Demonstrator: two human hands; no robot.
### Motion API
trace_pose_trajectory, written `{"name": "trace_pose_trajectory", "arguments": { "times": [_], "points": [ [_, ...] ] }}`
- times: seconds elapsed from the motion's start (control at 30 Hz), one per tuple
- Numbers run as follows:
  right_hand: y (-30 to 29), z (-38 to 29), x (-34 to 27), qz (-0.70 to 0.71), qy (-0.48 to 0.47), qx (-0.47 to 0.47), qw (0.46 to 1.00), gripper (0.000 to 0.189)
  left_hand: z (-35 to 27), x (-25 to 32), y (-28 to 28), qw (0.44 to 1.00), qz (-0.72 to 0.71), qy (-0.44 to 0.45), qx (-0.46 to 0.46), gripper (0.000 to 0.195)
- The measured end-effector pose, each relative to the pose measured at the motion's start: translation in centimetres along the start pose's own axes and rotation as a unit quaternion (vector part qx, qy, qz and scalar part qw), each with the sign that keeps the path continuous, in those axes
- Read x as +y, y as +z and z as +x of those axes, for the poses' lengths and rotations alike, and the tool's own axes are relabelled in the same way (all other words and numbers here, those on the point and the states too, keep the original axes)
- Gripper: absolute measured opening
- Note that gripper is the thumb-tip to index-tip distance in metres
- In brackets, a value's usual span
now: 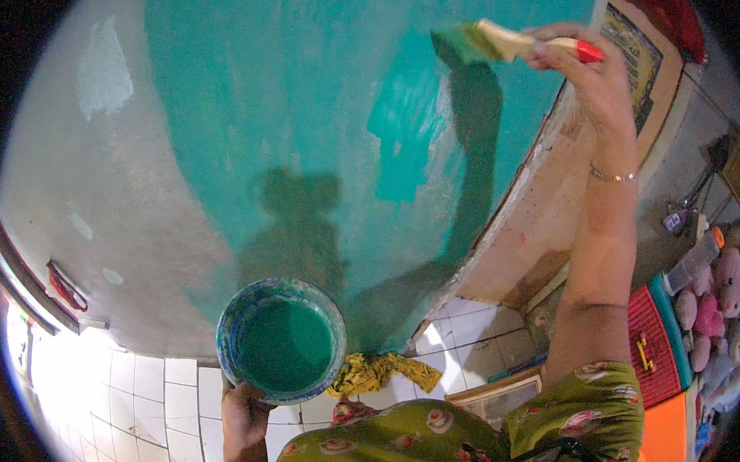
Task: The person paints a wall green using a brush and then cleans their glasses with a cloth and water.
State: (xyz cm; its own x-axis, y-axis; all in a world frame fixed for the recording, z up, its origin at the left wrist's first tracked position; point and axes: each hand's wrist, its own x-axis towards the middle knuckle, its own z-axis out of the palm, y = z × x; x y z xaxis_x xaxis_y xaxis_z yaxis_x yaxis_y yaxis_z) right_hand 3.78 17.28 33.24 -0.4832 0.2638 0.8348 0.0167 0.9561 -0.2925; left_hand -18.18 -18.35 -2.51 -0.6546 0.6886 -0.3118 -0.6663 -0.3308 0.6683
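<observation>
My right hand [563, 52] grips a paintbrush [507, 42] by its pale wooden handle, which ends in a red tip. The brush's bristles, coated green, are at the surface of the wall [265, 99]; whether they press on it I cannot tell. Much of this wall carries teal paint, with a brighter, glossy patch [403, 143] left of the brush. Low in front of me, my left hand [248, 410] holds a round tub [226, 336] by its near rim. Green paint [285, 346] lies inside the tub, and smears mark its rim.
Grey, unpainted wall [128, 229] extends at left. A yellow patterned cloth [385, 373] lies on the white tiled floor [141, 389]. At right are a red-and-orange drawer unit [657, 348], plush toys [707, 303] and a framed piece [641, 58] with writing. A picture frame [501, 398] stands low by my right side.
</observation>
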Motion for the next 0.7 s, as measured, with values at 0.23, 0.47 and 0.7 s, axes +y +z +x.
{"name": "trace_pose_trajectory", "arguments": {
  "times": [0.23, 0.47, 0.7],
  "points": [
    [9.9, -9.5, 5.9, -0.265, -0.223, 0.098, 0.933, 0.039, 0.9, -0.4, -1.2, 1.000, -0.006, -0.010, -0.015, 0.057],
    [17.8, -27.7, 8.1, -0.214, -0.116, -0.227, 0.943, 0.035, 0.7, -0.1, -0.6, 1.000, 0.002, 0.002, 0.002, 0.059],
    [15.6, -20.0, 2.7, -0.063, 0.039, -0.317, 0.946, 0.023, 0.3, 0.0, -1.1, 1.000, 0.001, 0.013, 0.002, 0.062]
  ]
}}
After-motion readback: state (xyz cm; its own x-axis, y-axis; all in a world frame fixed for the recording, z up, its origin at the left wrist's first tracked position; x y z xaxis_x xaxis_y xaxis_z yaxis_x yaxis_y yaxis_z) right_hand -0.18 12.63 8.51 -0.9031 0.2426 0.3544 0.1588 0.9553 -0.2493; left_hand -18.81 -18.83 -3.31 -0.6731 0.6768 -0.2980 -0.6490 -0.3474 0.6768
